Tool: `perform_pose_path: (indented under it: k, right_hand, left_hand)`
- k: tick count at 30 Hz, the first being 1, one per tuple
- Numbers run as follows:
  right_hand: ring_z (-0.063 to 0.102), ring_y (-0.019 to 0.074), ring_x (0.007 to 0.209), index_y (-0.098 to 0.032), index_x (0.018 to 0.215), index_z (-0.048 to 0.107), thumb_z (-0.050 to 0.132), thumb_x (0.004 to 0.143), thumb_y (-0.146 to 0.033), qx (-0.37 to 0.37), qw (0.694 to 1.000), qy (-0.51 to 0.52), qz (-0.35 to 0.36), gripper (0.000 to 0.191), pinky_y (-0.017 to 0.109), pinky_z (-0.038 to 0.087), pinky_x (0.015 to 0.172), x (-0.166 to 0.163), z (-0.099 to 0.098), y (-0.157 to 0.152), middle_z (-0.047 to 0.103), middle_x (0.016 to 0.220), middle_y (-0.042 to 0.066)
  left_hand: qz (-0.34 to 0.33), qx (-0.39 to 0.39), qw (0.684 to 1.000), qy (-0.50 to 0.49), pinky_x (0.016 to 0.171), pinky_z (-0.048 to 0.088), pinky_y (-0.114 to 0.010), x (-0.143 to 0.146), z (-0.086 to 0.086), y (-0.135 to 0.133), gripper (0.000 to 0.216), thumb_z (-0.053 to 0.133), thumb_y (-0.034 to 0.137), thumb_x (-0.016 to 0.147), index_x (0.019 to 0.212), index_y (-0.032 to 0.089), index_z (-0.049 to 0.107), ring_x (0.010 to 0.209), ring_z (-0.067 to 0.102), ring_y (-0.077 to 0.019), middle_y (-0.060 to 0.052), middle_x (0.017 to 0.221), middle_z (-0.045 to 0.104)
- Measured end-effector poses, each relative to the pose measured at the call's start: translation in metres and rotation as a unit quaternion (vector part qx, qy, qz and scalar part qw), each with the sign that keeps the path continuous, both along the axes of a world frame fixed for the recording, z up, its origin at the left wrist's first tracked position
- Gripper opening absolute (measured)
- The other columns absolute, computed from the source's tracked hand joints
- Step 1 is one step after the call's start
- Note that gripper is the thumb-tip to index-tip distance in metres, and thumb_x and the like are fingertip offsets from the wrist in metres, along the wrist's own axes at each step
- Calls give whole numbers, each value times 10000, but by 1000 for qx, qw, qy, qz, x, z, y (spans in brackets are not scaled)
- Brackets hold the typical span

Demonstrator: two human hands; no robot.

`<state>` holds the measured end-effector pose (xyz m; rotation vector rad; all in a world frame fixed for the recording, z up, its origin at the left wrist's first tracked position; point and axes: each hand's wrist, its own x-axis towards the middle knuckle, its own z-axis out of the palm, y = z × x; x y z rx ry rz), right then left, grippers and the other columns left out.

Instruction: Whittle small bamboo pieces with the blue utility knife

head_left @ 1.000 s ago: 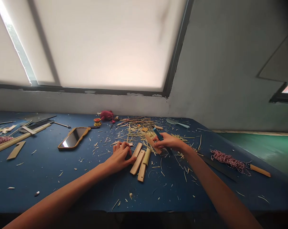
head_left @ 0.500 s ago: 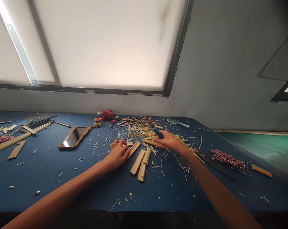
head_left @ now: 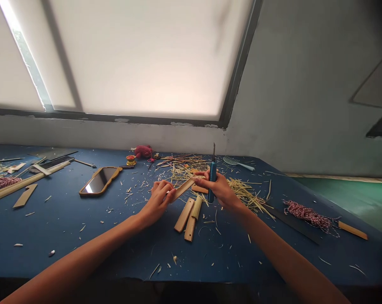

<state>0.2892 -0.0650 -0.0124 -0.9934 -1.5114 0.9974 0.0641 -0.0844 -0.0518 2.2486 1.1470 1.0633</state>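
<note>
Shavings (head_left: 154, 271) lie loose by the front edge of the surface (head_left: 115, 240), near its middle. Further in, two wooden slats (head_left: 184, 215) lie side by side, a short bamboo piece (head_left: 196, 207) apparently resting over the right-hand one. Just beyond, about midway between left and right edges, a wooden strip (head_left: 182, 191) is held aslant. Left hand (head_left: 157, 198): narrow, fingers closed about the strip's near end. Right hand (head_left: 219, 188): thumb and finger on the far end, other fingers wrapped round a blue knife (head_left: 212, 175), blade pointing up. Risk, as judged: with one hand sharing two jobs, a weak pinch could let the strip slip; turning the wrist with the blade bare could nick a finger. Strip's look: pale, flat, slim, seemingly straight; finer marks too small to tell. Thin sticks (head_left: 247, 196) are strewn to the right of and behind the hands. Furthest off: hairbrush (head_left: 239, 164) near the back right corner, red toy (head_left: 143, 151) at the back edge.
</note>
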Motion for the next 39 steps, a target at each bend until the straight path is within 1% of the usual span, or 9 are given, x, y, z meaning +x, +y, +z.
perform_pose_path:
  k: [6,10,12,16,24,28,33,36,39]
  right_hand:
    - [593,225,1078,-223,651,327,738,667,-470,6,999,28,29,479,367,505,892,-4,-4,1,631,1119,70]
    - [626,200,929,-226,716,402,584,778,-577,99,983,-110,-106,400,311,494,747,-4,-8,3,639,998,67]
    - [623,190,767,-229,784,445,521,798,-629,145,948,-238,-153,408,296,449,645,-3,-8,1,634,834,44]
    - [588,200,639,-226,872,480,445,809,-686,200,865,-439,-138,466,280,346,556,-6,-10,-5,627,749,47]
    - [602,191,599,-211,829,517,189,921,-621,222,778,-577,-106,533,266,255,506,-17,-22,-7,628,676,53]
    - [585,189,575,-209,814,511,212,919,-622,217,789,-567,-98,521,265,249,488,-19,-25,-9,610,644,37]
    - [556,176,585,-212,843,493,371,848,-680,160,854,-483,-104,483,268,318,507,-15,-22,-3,585,654,16]
    - [556,161,639,-206,827,485,514,785,-657,81,902,-422,-39,454,268,380,541,-4,-18,2,592,738,14]
    - [564,152,707,-192,924,512,623,720,-611,3,919,-391,53,479,264,433,560,9,-16,4,575,922,42]
  left_hand:
    - [-180,-238,949,-105,560,339,-235,4,-8,1,443,367,561,902,971,165,552,617,431,-107,-4,715,531]
    - [-172,-332,910,-179,483,219,-208,7,-18,8,480,428,629,840,899,162,521,507,283,-63,53,619,395]
    - [-149,-354,893,-237,485,209,-207,8,-18,9,463,490,619,813,909,167,511,511,259,-57,59,631,365]
    - [-125,-364,862,-330,539,276,-212,7,-10,8,477,629,570,739,972,161,552,585,318,-66,31,704,398]
    - [-114,-319,899,-277,581,304,-221,2,-18,13,448,541,570,808,950,146,570,610,364,-80,5,758,527]
    - [-100,-281,925,-235,557,288,-218,-1,-22,16,443,505,565,830,948,142,565,586,372,-79,26,706,496]
    - [-109,-261,935,-212,536,295,-218,0,-21,17,455,445,571,855,953,141,555,547,377,-78,29,672,506]
    - [-79,-260,939,-213,518,307,-217,-1,-19,17,474,409,596,855,924,146,541,518,388,-80,40,628,492]
    - [-48,-261,948,-174,499,328,-225,-3,-16,16,507,349,608,868,903,143,547,474,411,-92,36,561,515]
